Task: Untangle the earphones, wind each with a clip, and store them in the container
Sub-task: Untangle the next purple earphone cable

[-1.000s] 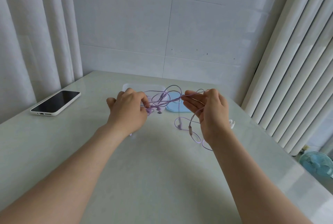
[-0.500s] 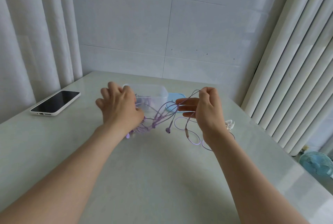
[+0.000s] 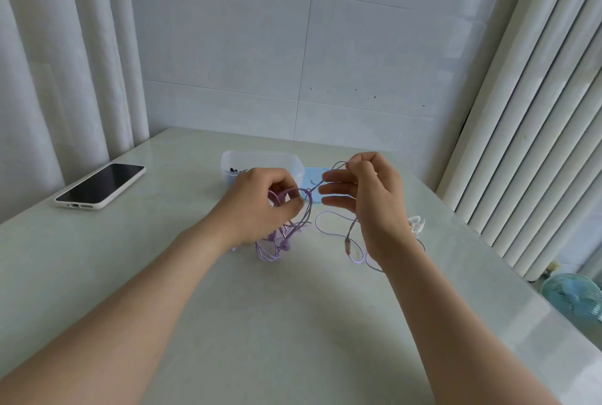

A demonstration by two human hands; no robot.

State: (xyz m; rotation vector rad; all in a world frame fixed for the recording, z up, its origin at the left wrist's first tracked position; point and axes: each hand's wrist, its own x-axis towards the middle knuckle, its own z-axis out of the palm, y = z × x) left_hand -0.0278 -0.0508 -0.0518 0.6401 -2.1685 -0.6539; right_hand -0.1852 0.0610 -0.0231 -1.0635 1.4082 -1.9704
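— Nearest the camera?

— Saw two bare forearms reaching out over a pale green glossy table [image 3: 260,333], with a broad stretch of tabletop between them.

— And the left hand [image 3: 260,206]?

— Clenched round a bunch of tangled lilac wired earphones [image 3: 277,243], thumb and forefinger pinching one strand, loops trailing down to the table beneath.

— The right hand [image 3: 374,202]?

— Pinched a single strand of the same cable between thumb and forefinger, a little higher than the left. Held the other fingers straight, pointing left. Noted a slack loop with an oblong inline remote [image 3: 348,245] on the table just under that wrist.

— Beyond the hands?

— Spotted a small white clip [image 3: 416,225] just right of the right wrist, near the table's right edge. Farther back, found a clear rectangular plastic container [image 3: 260,158] behind the left hand, with something small and dark inside, too small to tell. Saw a light blue lid [image 3: 313,176] lying flat, just beside it on the right.

— Edges?

— Found a black-screened phone in a white case [image 3: 101,185] near the left edge, well apart from the hands. Noted white pleated curtains [image 3: 58,79] along both sides, a white tiled wall [image 3: 293,46] past the far edge, and a pale blue fan [image 3: 573,297] below the right edge.
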